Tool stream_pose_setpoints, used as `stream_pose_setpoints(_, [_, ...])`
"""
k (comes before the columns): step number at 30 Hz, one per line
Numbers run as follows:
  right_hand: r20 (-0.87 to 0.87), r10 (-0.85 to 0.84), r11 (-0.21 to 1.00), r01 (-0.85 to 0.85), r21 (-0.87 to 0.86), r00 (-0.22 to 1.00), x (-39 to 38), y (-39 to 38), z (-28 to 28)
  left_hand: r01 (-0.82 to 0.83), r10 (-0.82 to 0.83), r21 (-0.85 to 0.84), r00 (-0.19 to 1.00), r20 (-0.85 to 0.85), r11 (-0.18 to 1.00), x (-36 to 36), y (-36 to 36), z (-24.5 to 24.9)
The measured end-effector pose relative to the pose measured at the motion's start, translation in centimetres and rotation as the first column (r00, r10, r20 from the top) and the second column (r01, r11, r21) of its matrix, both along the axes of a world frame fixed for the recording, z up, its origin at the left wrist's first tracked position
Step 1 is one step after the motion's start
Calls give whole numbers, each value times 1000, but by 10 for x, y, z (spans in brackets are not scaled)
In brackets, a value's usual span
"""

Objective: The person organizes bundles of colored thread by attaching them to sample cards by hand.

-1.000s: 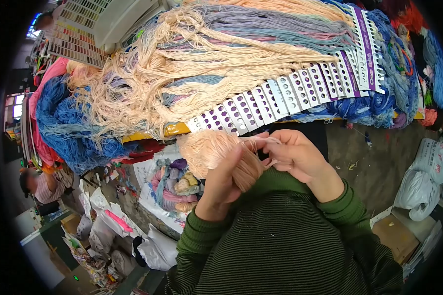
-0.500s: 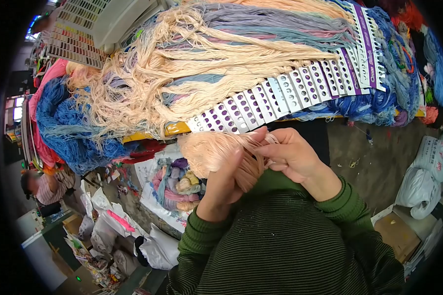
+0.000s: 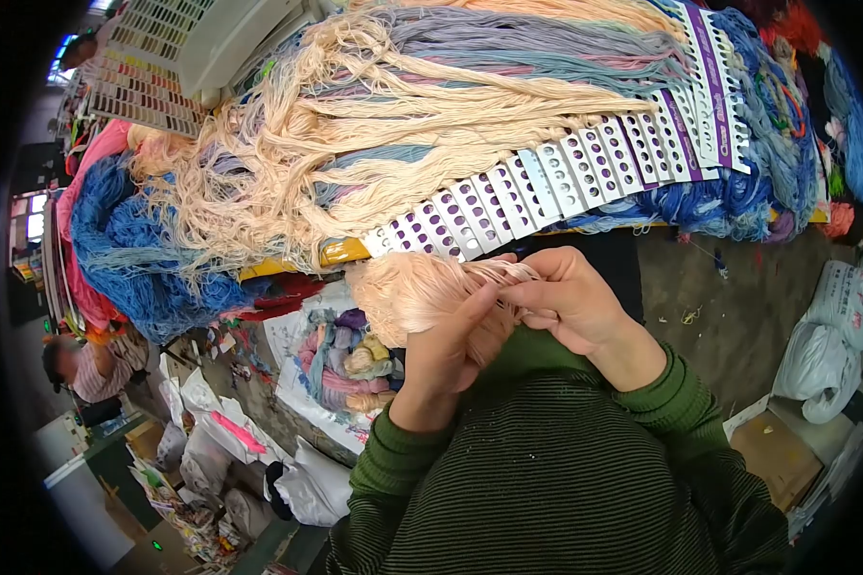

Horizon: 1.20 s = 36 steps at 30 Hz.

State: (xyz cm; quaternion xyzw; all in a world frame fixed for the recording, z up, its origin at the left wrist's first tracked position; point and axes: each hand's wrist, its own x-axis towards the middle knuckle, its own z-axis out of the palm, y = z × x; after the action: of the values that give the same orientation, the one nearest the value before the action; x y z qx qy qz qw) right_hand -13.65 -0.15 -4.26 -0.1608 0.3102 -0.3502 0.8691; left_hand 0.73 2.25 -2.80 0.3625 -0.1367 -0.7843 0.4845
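Note:
A bundle of pale peach thread hangs in front of my body, just below the table's near edge. My left hand is wrapped round the bundle from below, its thumb on top. The fingers of my right hand pinch the narrower, twisted end of the same bundle, close to my left thumb. Above my hands, cream threads lie across the table, and their ends meet a row of white cards with holes.
Blue yarn hangs at the table's left end. Under my hands, coloured skeins lie on white plastic. White bags stand lower left, a cardboard box lower right. A person is at the far left.
My left thumb has moved up and right over the bundle, nearer my right hand. The strands that hung spread over my left fingers are now gathered.

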Motion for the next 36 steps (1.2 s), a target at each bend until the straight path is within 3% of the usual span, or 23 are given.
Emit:
stream_pose_setpoints(11, [18, -9, 1000, 9, 3, 1000, -2, -2, 2, -115, 114, 30, 993, 42, 993, -3, 1, -3])
stream_pose_setpoints(24, [124, -9, 1000, 10, -6, 992, -8, -2, -5, -30, 31, 52, 999, -22, 998, 4, 3, -9])
stream_pose_setpoints(27, [-104, 47, 990, -61, -129, 993, -6, -3, 5, -10, 13, 89, 999, -35, 996, -1, -1, 3])
stream_pose_setpoints(30, [-218, 105, 970, -148, -191, 970, -5, -3, 3, -3, 3, 111, 1000, -5, 994, -4, -2, 1])
stream_pose_setpoints(34, [-75, 27, 993, -36, -117, 997, -6, 0, -1, -9, 1, 76, 994, 109, 997, 3, 4, -5])
stream_pose_setpoints(36, [52, 34, 999, -32, -43, 998, -17, 2, -2, 4, 0, -59, 997, 71, 998, 9, 10, -9])
